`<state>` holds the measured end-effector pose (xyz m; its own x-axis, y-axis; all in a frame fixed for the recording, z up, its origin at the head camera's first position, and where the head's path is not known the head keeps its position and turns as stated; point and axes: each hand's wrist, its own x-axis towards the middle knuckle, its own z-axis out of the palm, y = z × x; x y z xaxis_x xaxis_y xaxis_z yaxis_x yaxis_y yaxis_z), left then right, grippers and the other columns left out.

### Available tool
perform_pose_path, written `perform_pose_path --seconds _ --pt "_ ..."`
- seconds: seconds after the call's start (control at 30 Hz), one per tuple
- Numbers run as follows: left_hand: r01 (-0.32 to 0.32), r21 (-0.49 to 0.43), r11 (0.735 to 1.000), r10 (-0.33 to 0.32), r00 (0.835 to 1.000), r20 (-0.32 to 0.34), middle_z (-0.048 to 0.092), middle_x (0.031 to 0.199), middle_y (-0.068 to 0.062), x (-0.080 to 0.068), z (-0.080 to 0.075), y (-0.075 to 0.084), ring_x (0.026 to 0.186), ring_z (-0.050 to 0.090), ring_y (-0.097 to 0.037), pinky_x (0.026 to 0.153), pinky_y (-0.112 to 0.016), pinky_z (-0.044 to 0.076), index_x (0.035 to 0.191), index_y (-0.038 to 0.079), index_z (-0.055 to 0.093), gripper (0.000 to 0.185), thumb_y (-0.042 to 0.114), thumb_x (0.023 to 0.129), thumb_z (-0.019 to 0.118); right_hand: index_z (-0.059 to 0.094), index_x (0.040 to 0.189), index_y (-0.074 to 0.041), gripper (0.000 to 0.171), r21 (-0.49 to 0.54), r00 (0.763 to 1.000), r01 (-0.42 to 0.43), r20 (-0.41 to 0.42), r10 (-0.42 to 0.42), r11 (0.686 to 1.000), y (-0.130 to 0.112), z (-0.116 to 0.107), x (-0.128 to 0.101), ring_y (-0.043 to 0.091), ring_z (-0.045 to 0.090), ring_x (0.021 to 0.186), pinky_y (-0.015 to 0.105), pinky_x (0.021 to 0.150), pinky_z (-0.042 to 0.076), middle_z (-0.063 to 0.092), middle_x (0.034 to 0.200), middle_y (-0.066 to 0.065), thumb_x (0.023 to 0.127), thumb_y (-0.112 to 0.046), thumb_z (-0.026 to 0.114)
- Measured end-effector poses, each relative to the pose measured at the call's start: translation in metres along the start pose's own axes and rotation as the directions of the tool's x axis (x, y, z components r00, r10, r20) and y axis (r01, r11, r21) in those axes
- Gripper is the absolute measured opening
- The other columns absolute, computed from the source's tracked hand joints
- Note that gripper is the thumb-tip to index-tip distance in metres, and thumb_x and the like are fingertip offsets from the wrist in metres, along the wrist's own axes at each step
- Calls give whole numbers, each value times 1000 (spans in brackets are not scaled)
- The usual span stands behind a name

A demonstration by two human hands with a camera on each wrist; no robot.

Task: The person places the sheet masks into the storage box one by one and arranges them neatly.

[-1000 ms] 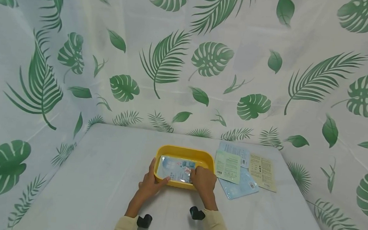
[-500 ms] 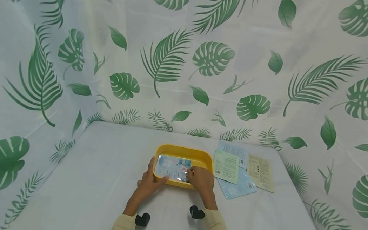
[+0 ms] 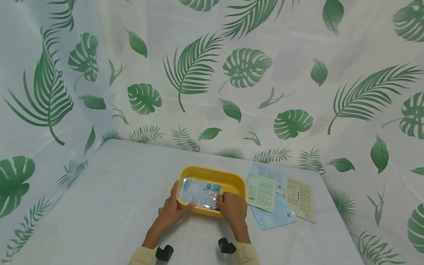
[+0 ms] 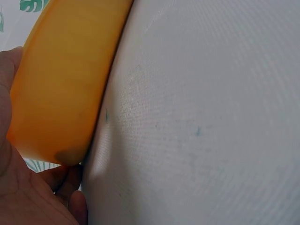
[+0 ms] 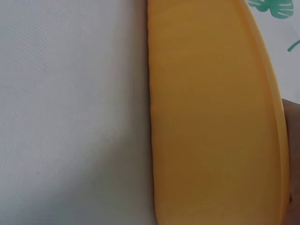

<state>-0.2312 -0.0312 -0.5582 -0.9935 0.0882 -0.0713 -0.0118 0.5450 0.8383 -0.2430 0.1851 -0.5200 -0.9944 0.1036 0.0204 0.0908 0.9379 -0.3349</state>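
Observation:
A yellow tray (image 3: 213,173) stands on the table with a shiny pale blue sachet (image 3: 198,191), like a sheet mask packet, lying inside on its left side. My left hand (image 3: 170,210) grips the tray's near left corner, thumb over the rim and fingers along the outer wall. In the left wrist view that hand (image 4: 18,187) wraps the tray's end (image 4: 65,84). My right hand (image 3: 233,208) reaches over the near rim with curled fingers and pinches the sachet's right edge; the fingertips are mostly hidden. The right wrist view shows mainly the tray's outer wall (image 5: 211,117).
Right of the tray several flat sachets overlap on the white table (image 3: 112,207): a green one (image 3: 261,192), a yellow one (image 3: 301,199), a blue one (image 3: 274,214) and another blue one (image 3: 269,171) behind. A leaf-patterned curtain (image 3: 198,119) rises along the table's back.
The view shifts slightly. My right hand moved a little left along the sachet, then slightly back; my left hand keeps its grip on the tray corner.

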Motion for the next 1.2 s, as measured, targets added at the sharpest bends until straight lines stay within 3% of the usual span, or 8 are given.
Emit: perform_pose_path --seconds 0.6,0.97,1.2 --pt "17 16 1000 -17 1000 -4 35 154 -21 1 2 0 134 41 -41 93 -66 25 157 24 3 103 57 84 67 67 78 -8 32 -3 999 -12 -36 12 1000 1 4 2 16 45 49 26 50 33 45 51 1 97 -31 57" --pt "16 7 1000 -16 1000 -5 36 153 -22 -1 3 -1 134 41 -41 93 -66 25 157 23 2 102 56 85 67 72 92 -6 30 -37 1000 5 -30 -6 999 1 3 2 16 45 50 27 52 34 45 52 1 96 -32 60" --pt "8 18 1000 -8 1000 -7 36 154 -22 1 3 -1 134 41 -41 93 -65 25 157 23 2 103 57 85 67 70 89 -7 28 4 996 -12 -85 12 1000 2 4 2 16 45 52 26 52 34 46 54 1 97 -31 59"
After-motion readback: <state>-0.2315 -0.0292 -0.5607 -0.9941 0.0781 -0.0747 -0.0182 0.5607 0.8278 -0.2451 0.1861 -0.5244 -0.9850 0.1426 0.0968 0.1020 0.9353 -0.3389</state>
